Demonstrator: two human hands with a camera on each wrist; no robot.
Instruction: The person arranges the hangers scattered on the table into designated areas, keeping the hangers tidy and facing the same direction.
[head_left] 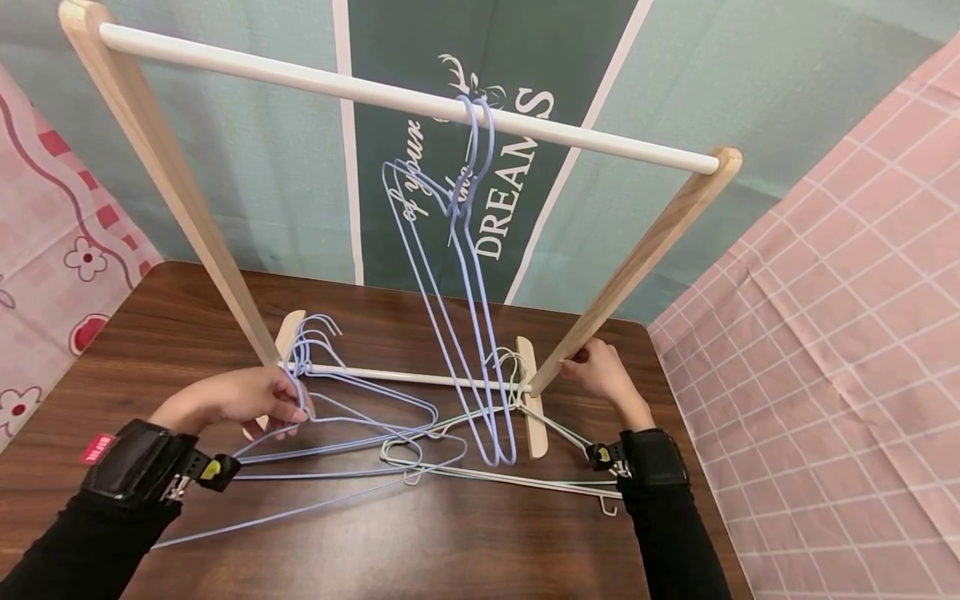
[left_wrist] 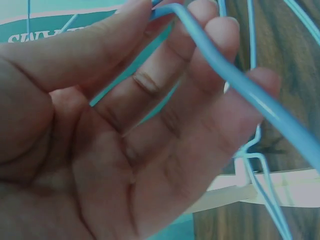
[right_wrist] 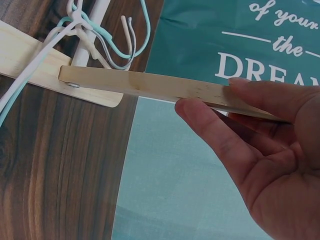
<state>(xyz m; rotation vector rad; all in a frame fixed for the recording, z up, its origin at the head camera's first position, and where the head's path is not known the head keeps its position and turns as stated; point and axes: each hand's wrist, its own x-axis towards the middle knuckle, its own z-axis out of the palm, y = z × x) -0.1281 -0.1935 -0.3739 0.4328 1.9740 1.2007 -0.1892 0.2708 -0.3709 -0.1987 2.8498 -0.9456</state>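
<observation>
My left hand [head_left: 258, 397] pinches a blue hanger [left_wrist: 250, 94] between thumb and fingers, near the heap of blue hangers [head_left: 318, 452] at the left of the table. In the left wrist view the hanger's bent bar runs from the fingertips down to the right. My right hand [head_left: 600, 372] grips the lower part of the rack's right wooden post [right_wrist: 135, 83], thumb on one side and fingers on the other. Two blue hangers [head_left: 467, 242] hang side by side from the rack's white top rod [head_left: 300, 73], right of its middle.
White and pale green hangers [head_left: 517, 476] lie by the rack's right foot [head_left: 536, 425], partly under the hanging pair. A white lower rod [head_left: 397, 376] joins the two feet. Curtains stand behind the brown table [head_left: 360, 550], with pink cloth [head_left: 832, 333] at the right.
</observation>
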